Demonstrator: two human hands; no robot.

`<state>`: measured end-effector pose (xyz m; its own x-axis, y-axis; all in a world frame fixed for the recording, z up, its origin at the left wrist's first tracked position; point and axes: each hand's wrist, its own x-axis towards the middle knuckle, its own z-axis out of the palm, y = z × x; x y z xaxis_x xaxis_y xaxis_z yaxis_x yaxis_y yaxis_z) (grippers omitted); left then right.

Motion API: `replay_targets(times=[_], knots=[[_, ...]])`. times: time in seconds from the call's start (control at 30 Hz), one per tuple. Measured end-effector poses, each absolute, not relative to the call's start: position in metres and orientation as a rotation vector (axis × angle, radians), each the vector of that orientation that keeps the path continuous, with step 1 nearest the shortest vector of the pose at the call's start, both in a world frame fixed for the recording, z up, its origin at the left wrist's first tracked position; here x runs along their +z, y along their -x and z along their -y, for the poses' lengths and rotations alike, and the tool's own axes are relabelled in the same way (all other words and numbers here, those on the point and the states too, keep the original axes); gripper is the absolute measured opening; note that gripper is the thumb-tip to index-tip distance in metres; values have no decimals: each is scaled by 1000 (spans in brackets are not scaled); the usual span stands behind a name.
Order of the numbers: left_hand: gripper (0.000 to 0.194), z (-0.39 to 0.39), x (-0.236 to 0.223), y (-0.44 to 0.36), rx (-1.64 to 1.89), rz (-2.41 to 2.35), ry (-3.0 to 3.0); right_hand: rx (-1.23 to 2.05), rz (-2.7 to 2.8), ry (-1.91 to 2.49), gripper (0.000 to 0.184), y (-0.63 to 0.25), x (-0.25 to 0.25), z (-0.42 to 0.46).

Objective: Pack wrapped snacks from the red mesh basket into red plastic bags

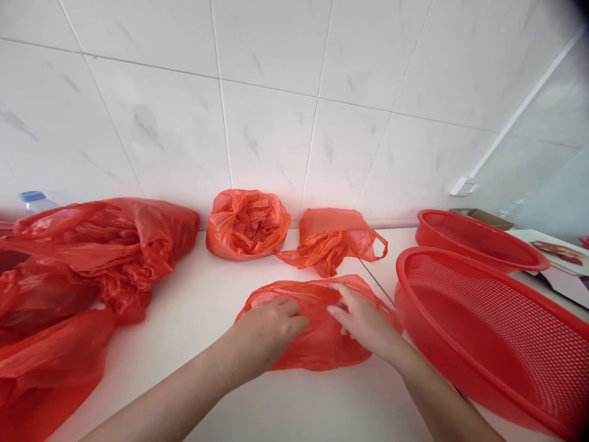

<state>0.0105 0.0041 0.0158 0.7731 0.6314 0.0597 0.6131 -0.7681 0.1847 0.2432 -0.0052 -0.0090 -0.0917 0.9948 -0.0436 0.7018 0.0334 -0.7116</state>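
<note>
Red bag [317,353] worked on the counter [184,374]

The bag is laid flat beneath both hands, just beside the near basket [464,331]. The left hand [276,325] is loosely curled, the right hand [356,316] half open; whether film is pinched cannot be told. If smoothing is intended, the film is best pressed lightly outward, untugged. Two baskets, one bottle [39,201] and two bags behind [248,224] are counted; the left heap [156,236] cannot be.
</note>
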Motion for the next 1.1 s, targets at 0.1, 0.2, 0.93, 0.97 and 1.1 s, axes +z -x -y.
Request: replay_targets(times=[0.1, 0.2, 0.93, 0.97, 1.1], knots=[[55, -6, 7, -14, 130, -996, -2863, 968, 1838, 1783, 54, -249, -15, -10], [55, -13, -1, -3, -113, -1087, -2743, 1050, 1825, 1809, 49, -262, -22, -22], [45, -74, -3, -34, 681, -1298, -2481, 909, 2240, 1592, 24, -245, -16, 8], [44, -74, -1, -34, 721, -1307, -2481, 944, 2270, 1579, 20, -246, -14, 9], [38, -59, 15, -32, 797, -1255, -2555, 1050, 2180, 1525, 23, -247, -10, 9]])
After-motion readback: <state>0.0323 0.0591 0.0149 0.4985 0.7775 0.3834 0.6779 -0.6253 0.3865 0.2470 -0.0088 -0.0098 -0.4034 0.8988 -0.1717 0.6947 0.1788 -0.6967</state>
